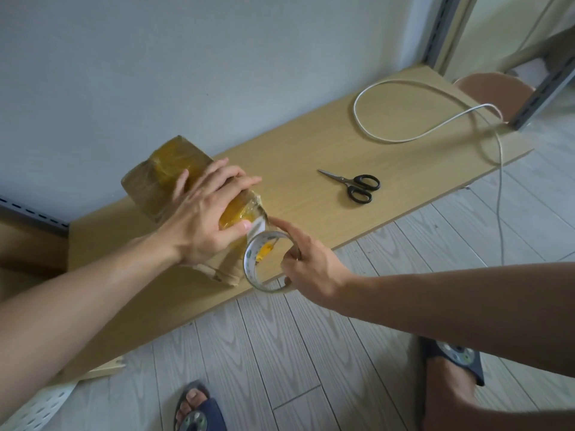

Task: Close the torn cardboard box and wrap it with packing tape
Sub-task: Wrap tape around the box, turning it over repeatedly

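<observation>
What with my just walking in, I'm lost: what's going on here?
A person is taping a box on a low board. The left hand holds the box, thumb on the tape; the right hand holds the tape roll at its near end. Scissors lie apart on the board, untouched.

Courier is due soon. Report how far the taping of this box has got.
Done: the box is closed, with yellowish tape bands round it. In hand: the left grip holds the box while the right grip holds the tape roll, a strip running to the box's near end. Left: finishing the wrap and cutting the strip; the scissors lie apart on the board.
</observation>
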Tool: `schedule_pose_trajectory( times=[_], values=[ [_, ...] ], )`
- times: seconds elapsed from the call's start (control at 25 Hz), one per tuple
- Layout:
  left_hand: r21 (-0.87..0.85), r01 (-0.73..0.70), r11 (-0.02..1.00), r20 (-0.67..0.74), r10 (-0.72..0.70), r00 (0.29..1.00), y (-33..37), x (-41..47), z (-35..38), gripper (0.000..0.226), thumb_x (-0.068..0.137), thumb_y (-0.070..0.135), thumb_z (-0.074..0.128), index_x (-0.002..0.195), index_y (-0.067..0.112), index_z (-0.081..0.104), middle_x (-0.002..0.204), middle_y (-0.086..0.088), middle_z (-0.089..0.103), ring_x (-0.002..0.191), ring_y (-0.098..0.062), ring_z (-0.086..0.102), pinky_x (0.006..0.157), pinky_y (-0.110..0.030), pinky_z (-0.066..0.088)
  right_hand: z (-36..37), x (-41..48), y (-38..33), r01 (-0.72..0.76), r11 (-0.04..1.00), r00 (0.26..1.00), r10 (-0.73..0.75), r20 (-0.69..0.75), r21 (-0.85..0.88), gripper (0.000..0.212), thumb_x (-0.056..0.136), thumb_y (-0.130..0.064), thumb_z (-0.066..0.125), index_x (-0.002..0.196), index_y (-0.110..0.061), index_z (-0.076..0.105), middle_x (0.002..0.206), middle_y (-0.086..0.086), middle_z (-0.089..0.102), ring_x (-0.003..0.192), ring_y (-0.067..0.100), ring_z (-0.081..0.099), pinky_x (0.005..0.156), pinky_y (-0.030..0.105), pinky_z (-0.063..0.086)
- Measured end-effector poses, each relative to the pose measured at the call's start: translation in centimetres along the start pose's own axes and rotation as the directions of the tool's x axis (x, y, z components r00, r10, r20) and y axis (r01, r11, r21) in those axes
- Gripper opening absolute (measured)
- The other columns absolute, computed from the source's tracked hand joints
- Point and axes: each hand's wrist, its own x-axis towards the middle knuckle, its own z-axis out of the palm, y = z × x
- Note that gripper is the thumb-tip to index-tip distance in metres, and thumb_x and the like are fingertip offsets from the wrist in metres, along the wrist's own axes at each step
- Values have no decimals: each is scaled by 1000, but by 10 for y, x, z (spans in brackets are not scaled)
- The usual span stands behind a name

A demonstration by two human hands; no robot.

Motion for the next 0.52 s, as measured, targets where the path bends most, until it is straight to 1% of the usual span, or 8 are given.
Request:
schedule_pose_trajectory(
  times=[0.04,0.12,0.16,0.24,0.32,0.4,0.44,0.52],
  values=[
    [-13,64,998,-29,-65,998,5,4,2,70,80,59,46,148,43,36,151,13,34,153,-9,8,118,-66,-1,-2,3,-2,-34,998,999,35,-22,49,69,86,-4,44,144,-41,38,78,-16,52,63,3,60,51,18,51],
    [-33,166,986,-68,-168,984,13,11,4,69,80,58,46,147,42,38,150,13,35,152,-8,10,118,-67,0,-5,11,-5,-71,993,995,78,-63,96,65,84,-7,45,138,-42,44,84,-8,63,74,12,69,69,35,61],
    [-36,197,980,-78,-199,977,15,15,4,68,80,58,45,146,42,39,150,13,36,152,-8,10,118,-67,0,-6,14,-7,-84,991,993,92,-75,102,63,83,-8,46,136,-42,46,87,-6,64,79,16,70,76,39,61],
    [-44,239,970,-88,-242,966,17,20,5,67,80,59,45,145,43,41,150,14,36,152,-8,11,118,-68,1,-8,19,-10,-97,990,990,107,-95,101,63,80,-10,46,133,-44,47,91,-4,63,85,22,68,79,43,60],
    [-53,270,961,-103,-274,956,20,24,7,66,80,60,44,144,42,43,151,13,36,152,-10,12,118,-67,2,-13,20,-8,-107,988,992,114,-62,110,69,79,-9,44,138,-44,42,103,-1,61,87,22,65,74,41,60],
    [-49,302,952,-112,-306,945,21,29,6,64,82,63,43,142,43,44,152,12,36,152,-11,12,118,-67,3,-14,14,-5,-114,987,992,106,74,114,81,80,-6,44,146,-50,27,121,6,58,81,16,61,59,30,54],
    [-48,316,948,-112,-319,941,21,32,6,63,82,64,42,141,43,44,152,12,37,152,-11,13,118,-66,3,-12,10,-3,-111,989,987,98,131,99,86,80,-6,44,147,-54,19,128,8,55,79,15,60,56,25,50],
    [-44,333,942,-116,-336,935,22,34,7,62,83,65,39,140,42,46,152,12,37,152,-10,14,118,-66,3,-11,8,-1,-116,989,982,100,158,96,90,80,-6,44,148,-56,13,137,8,52,85,18,59,58,24,47]
  ],
)
